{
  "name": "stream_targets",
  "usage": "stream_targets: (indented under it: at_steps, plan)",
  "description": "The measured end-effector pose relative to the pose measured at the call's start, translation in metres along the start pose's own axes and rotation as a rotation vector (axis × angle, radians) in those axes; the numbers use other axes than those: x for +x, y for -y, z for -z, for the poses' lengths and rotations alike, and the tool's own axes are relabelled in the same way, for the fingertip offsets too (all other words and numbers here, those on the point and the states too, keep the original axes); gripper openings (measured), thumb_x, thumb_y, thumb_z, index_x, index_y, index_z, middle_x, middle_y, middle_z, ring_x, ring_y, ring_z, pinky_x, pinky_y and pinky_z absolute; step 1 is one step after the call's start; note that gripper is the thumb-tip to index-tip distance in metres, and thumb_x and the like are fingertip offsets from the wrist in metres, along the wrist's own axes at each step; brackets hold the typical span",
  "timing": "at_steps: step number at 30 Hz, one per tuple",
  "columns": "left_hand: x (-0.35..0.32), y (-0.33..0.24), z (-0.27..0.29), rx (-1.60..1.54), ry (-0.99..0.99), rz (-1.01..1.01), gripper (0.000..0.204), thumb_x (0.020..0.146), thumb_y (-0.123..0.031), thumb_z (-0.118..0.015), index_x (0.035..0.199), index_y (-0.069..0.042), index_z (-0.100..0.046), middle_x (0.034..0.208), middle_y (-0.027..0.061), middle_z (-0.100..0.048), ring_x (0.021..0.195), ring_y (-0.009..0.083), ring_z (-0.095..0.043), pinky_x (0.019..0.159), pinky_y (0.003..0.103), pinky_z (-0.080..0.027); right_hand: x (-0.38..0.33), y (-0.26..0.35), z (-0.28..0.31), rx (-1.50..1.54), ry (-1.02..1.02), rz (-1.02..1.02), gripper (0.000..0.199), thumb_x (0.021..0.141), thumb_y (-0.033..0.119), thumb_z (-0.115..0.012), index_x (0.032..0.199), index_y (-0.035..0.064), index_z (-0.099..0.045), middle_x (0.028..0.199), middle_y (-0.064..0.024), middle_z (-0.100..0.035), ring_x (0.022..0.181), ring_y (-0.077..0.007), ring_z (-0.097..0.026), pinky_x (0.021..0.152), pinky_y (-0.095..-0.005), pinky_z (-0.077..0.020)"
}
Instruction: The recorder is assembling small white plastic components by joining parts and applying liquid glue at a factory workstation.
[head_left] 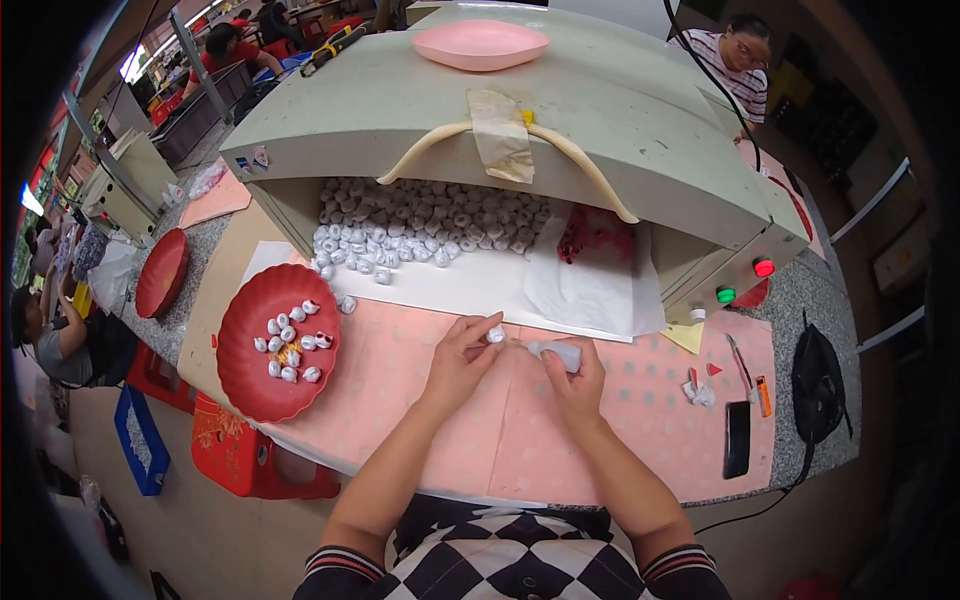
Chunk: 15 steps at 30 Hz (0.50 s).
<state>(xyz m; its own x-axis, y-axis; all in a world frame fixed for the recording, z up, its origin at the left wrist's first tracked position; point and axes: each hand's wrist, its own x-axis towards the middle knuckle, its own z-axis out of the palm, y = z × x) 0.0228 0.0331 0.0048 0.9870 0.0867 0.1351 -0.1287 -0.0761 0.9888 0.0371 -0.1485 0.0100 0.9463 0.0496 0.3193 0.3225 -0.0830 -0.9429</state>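
Note:
Between the fingertips of my left hand (462, 362) is a small white ball-like piece (495, 335) with dark marks. My right hand (580, 385) is wrapped round a small pale squeeze bottle (564, 354), its thin tip pointing left at the piece with a narrow gap that I cannot judge exactly. Both hands are over the pink table cover (455, 440). To the left, a red scalloped bowl (245, 375) holds several similar white pieces (289, 333). Many more white pieces (400, 220) lie heaped under the grey machine hood (345, 100).
White paper (580, 290) with dark red bits lies under the hood's right side. A black phone (737, 440), orange cutter (764, 396), tweezers (739, 360) and crumpled tissue (698, 390) are at right. A pink dish (482, 45) tops the hood; a co-worker (730, 65) is beyond.

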Motion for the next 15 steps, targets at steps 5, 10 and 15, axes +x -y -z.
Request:
stream_targets:
  at_steps: [5, 10, 15]
  plan:
    - [0.001, 0.003, 0.001, -0.035, -0.014, 0.012, 0.041, 0.085, 0.006, -0.060, 0.124, -0.004, -0.058, 0.117, 0.0083, -0.054, 0.099, 0.0151, -0.059, 0.086, 0.026, -0.054, 0.000, 0.001, 0.000, 0.032, -0.012, 0.024, 0.016, 0.086, 0.010, -0.067, 0.092, -0.0001, -0.057, 0.083, -0.0054, -0.060, 0.068, -0.0095, -0.055, 0.059, -0.0227, -0.0453]
    - [0.001, 0.009, 0.002, -0.107, -0.005, 0.054, 0.039, 0.085, 0.006, -0.060, 0.122, -0.002, -0.058, 0.121, 0.0090, -0.054, 0.104, 0.0182, -0.060, 0.090, 0.028, -0.053, -0.001, 0.001, 0.003, 0.048, 0.033, -0.018, 0.014, 0.089, 0.008, -0.063, 0.095, 0.0014, -0.053, 0.088, -0.0029, -0.058, 0.074, -0.0071, -0.051, 0.064, -0.0213, -0.0426]
    - [0.001, 0.009, 0.003, -0.094, 0.001, 0.058, 0.039, 0.085, 0.006, -0.060, 0.122, -0.002, -0.058, 0.123, 0.0088, -0.054, 0.105, 0.0185, -0.060, 0.090, 0.029, -0.052, 0.000, 0.002, 0.002, 0.044, 0.047, -0.024, 0.015, 0.089, 0.008, -0.064, 0.095, 0.0015, -0.053, 0.087, -0.0027, -0.058, 0.072, -0.0067, -0.051, 0.063, -0.0214, -0.0425]
